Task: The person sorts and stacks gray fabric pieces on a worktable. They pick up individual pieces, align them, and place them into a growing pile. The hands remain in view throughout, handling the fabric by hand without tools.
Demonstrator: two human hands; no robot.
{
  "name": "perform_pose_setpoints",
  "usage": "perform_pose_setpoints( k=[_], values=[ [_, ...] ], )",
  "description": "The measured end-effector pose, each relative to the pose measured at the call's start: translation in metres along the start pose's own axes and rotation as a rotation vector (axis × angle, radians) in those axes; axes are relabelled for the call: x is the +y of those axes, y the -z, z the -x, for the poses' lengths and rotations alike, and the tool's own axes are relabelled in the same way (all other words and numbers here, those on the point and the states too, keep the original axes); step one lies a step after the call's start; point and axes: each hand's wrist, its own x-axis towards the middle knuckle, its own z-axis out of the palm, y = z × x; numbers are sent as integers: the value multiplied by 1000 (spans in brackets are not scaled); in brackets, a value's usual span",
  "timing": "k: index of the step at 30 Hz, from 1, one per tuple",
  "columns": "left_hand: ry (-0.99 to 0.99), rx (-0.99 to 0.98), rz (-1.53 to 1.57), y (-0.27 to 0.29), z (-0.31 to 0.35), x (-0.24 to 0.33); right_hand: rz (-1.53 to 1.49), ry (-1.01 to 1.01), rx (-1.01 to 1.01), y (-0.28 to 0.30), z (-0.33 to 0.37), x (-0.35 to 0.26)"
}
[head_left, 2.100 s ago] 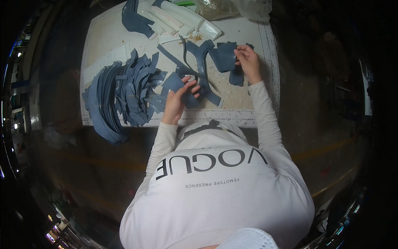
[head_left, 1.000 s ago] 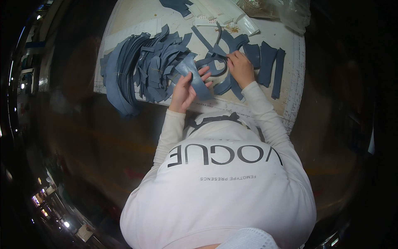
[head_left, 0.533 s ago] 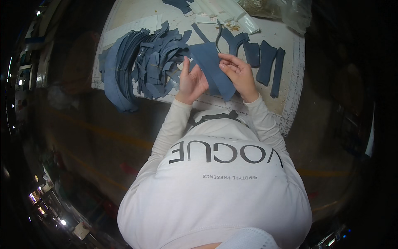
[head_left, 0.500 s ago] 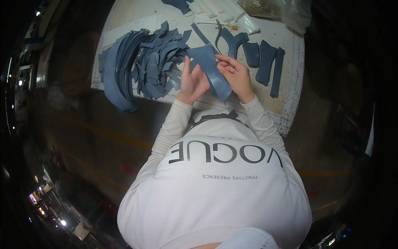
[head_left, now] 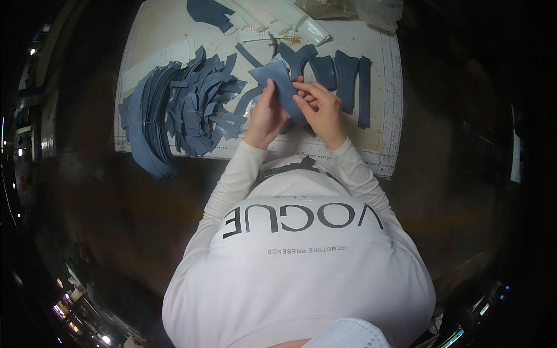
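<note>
A blue-grey, leather-like cut piece (head_left: 272, 72), broad at its far end, is held up above the near middle of a white, speckled bench (head_left: 380, 81), in front of a person in a white long-sleeved top (head_left: 313, 284). The left hand (head_left: 266, 119) grips it from the left, thumb along the edge and the other fingers mostly hidden behind, a hold that seems to steady the piece and leave its face in view. The right hand (head_left: 322, 113) is at the opposite edge, thumb and forefinger bent toward the material; whether they pinch it or merely rest against it cannot be told. At left lie a thick stack of long, curved blue-grey strips (head_left: 142, 116), its near end hanging over the bench edge, and, touching it, a jumbled bundle of shorter blue-grey pieces (head_left: 200, 110), apparently grouped to keep like shapes together. Right of the hands, a tapered blue-grey panel (head_left: 325, 72), a flared blue-grey strip (head_left: 346, 81) and a narrow, straight blue-grey strip (head_left: 364, 93) lie side by side, perhaps spread so that each outline reads singly. A forked blue-grey piece (head_left: 299, 57) lies beyond the right hand, and farther off are flat white strips (head_left: 255, 17) and a crumpled translucent plastic bag (head_left: 380, 11), presumably kept at the far side to leave the hands room
</note>
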Motion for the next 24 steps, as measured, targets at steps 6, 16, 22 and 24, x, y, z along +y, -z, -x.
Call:
perform_pose_setpoints(
  k=[6,16,22,24],
  values=[
    [-117,41,-351,-2,-6,4,-41,-71,225,65,-14,69],
    [-223,410,-484,75,19,26,611,-213,333,84,-17,141],
    [-486,523,-857,113,25,31,566,9,190,60,-28,93],
    [-478,532,-1160,114,25,24,469,25,79,43,-31,83]
  ],
)
